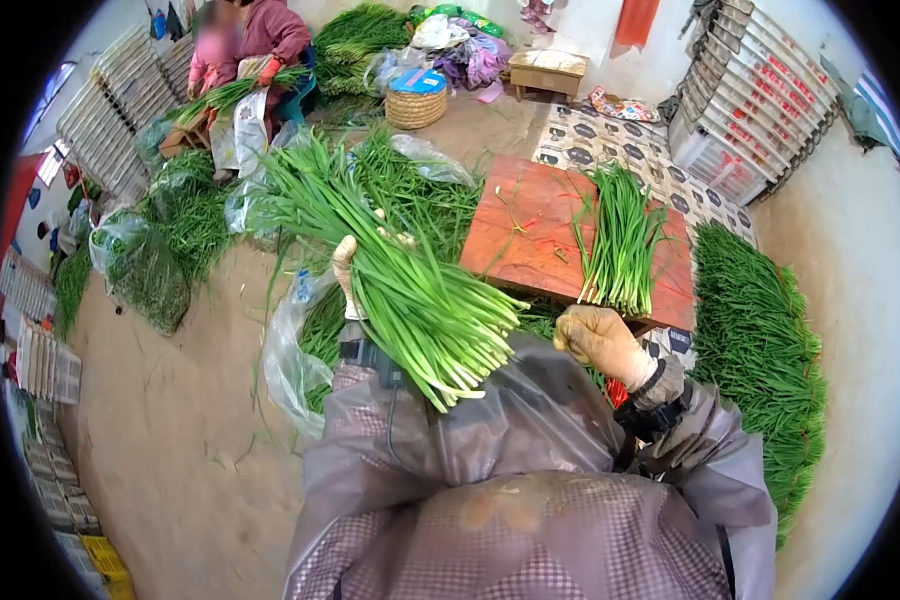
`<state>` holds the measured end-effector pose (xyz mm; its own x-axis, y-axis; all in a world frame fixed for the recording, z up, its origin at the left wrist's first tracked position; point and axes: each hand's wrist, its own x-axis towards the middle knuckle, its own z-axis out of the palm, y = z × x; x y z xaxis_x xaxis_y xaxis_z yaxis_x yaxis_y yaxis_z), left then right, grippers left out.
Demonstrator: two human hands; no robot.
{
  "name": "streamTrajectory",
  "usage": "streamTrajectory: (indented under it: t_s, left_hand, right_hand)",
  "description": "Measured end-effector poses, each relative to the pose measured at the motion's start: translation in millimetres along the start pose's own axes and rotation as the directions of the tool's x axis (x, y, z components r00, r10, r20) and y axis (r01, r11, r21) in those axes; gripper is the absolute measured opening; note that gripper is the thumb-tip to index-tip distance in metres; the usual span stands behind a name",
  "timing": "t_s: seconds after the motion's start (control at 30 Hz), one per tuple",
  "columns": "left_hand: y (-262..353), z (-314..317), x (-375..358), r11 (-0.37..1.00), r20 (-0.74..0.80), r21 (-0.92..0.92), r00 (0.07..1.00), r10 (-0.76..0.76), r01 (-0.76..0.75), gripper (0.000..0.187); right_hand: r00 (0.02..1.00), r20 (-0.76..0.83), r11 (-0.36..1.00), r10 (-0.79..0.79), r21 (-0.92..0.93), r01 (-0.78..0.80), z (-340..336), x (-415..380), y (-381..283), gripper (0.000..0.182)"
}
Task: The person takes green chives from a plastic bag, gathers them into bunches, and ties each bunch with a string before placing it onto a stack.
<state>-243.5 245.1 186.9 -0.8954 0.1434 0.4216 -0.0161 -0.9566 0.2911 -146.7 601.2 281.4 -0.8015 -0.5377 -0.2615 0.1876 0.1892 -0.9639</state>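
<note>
My left hand [346, 268], in a pale glove, is wrapped around a big bunch of garlic chives [410, 285]. Their white cut ends point toward my lap and the green leaves fan out to the upper left. By the near edge of the red-brown wooden table [505, 220], my gloved right hand [602, 342] is closed with its fingers curled together; whatever it may hold is hidden. A smaller bunch of chives [620, 245] lies on the table just beyond that hand, with thin red strips [540, 240] to its left.
Loose chives [420, 195] and a plastic bag [295, 345] lie on the floor ahead. A long chive pile [755, 370] lines my right side. Stacked crates [755, 95] stand at back right. A seated person [260, 50] handles chives at back left, near a woven basket [416, 108].
</note>
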Motion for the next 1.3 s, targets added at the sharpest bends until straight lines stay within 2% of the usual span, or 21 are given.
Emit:
streamTrajectory:
  t_s: [0.03, 0.07, 0.17, 0.27, 0.37, 0.47, 0.5, 0.53, 0.6, 0.7, 0.8, 0.83, 0.9, 1.0, 1.03, 1.1, 1.13, 1.17, 1.2, 1.23, 1.3]
  left_hand:
    - [-4, 3, 1, 1.0, 0.021, -0.021, 1.0, -0.004, 0.005, 0.061]
    - [-9, 6, 1, 0.999, 0.043, -0.043, 0.999, -0.007, 0.009, 0.061]
    - [-24, 15, 2, 0.983, 0.044, -0.183, 0.999, -0.026, 0.034, 0.06]
    - [-36, 24, 7, 0.991, 0.025, -0.128, 0.999, -0.045, 0.048, 0.06]
    - [-58, 58, 9, 0.992, -0.112, -0.075, 0.988, -0.105, 0.097, 0.058]
    - [-77, 81, 23, 0.953, 0.0, -0.044, 0.954, -0.299, 0.298, 0.059]
    - [-86, 79, 25, 0.966, -0.148, 0.025, 0.956, -0.252, 0.258, 0.06]
    - [-97, 99, 26, 0.969, -0.281, 0.034, 0.932, -0.228, 0.247, 0.062]
    - [-108, 98, 37, 0.942, -0.27, 0.116, 0.923, -0.274, 0.314, 0.066]
    - [-128, 118, 45, 0.923, -0.305, 0.18, 0.911, -0.277, 0.34, 0.074]
    - [-138, 107, 42, 0.919, -0.326, 0.195, 0.907, -0.268, 0.342, 0.078]
    - [-143, 104, 37, 0.93, -0.343, 0.18, 0.907, -0.246, 0.32, 0.079]
    - [-149, 92, 30, 0.948, -0.341, 0.159, 0.916, -0.21, 0.277, 0.081]
    - [-152, 101, 33, 0.957, -0.14, 0.044, 0.95, -0.279, 0.288, 0.081]
    - [-147, 96, 30, 0.94, -0.163, 0.104, 0.938, -0.305, 0.324, 0.082]
    - [-141, 86, 24, 0.96, -0.169, 0.028, 0.948, -0.269, 0.278, 0.083]
    - [-138, 87, 24, 0.967, -0.171, -0.011, 0.952, -0.254, 0.256, 0.083]
    - [-135, 91, 24, 0.943, -0.062, 0.077, 0.946, -0.319, 0.323, 0.081]
    - [-138, 92, 24, 0.966, -0.128, 0.089, 0.965, -0.229, 0.241, 0.082]
    - [-135, 79, 17, 0.952, -0.152, 0.047, 0.944, -0.293, 0.303, 0.083]
    - [-129, 65, 7, 0.931, -0.15, 0.0, 0.921, -0.36, 0.365, 0.086]
  right_hand:
    - [0.999, -0.038, 1.0, 0.006, 0.005, -0.006, 1, 1, -8, 0.022]
    - [0.998, -0.045, 0.993, -0.05, -0.112, 0.045, -3, 8, -5, 0.022]
    - [0.962, -0.038, 0.931, -0.27, -0.266, 0.251, -8, 21, -16, 0.053]
    - [0.962, 0.06, 0.787, -0.266, -0.563, 0.253, -18, 35, -36, 0.075]
    - [0.952, 0.216, 0.798, -0.216, -0.523, 0.3, -16, 51, -53, 0.117]
    - [0.915, 0.281, 0.821, -0.291, -0.418, 0.389, -3, 60, -66, 0.137]
    - [0.91, 0.277, 0.827, -0.308, -0.394, 0.4, 0, 63, -68, 0.141]
    - [0.851, 0.247, 0.747, -0.463, -0.408, 0.524, 0, 66, -61, 0.133]
    - [0.866, 0.179, 0.678, -0.466, -0.557, 0.48, -10, 72, -60, 0.132]
    - [0.902, 0.009, 0.822, -0.432, -0.407, 0.398, -18, 76, -43, 0.127]
    - [0.923, 0.086, 0.853, -0.374, -0.359, 0.379, -29, 77, -38, 0.125]
    - [0.953, 0.028, 0.815, -0.301, -0.511, 0.273, -29, 72, -34, 0.115]
    - [0.971, 0.068, 0.73, -0.229, -0.648, 0.217, -39, 74, -39, 0.106]
    - [0.969, 0.125, 0.535, -0.214, -0.815, 0.223, -46, 64, -66, 0.078]
    - [0.964, 0.139, 0.571, -0.225, -0.783, 0.246, -50, 72, -66, 0.071]
    - [0.955, 0.134, 0.577, -0.266, -0.771, 0.269, -59, 90, -63, 0.056]
    - [0.913, 0.094, 0.645, -0.397, -0.679, 0.35, -59, 99, -62, 0.05]
    - [0.908, 0.023, 0.684, -0.419, -0.649, 0.332, -60, 108, -63, 0.047]
    - [0.899, -0.05, 0.721, -0.436, -0.616, 0.316, -59, 117, -66, 0.044]
    - [0.946, -0.055, 0.895, -0.319, -0.345, 0.282, -59, 130, -67, 0.041]
    - [0.914, -0.103, 0.841, -0.392, -0.443, 0.311, -55, 153, -71, 0.038]
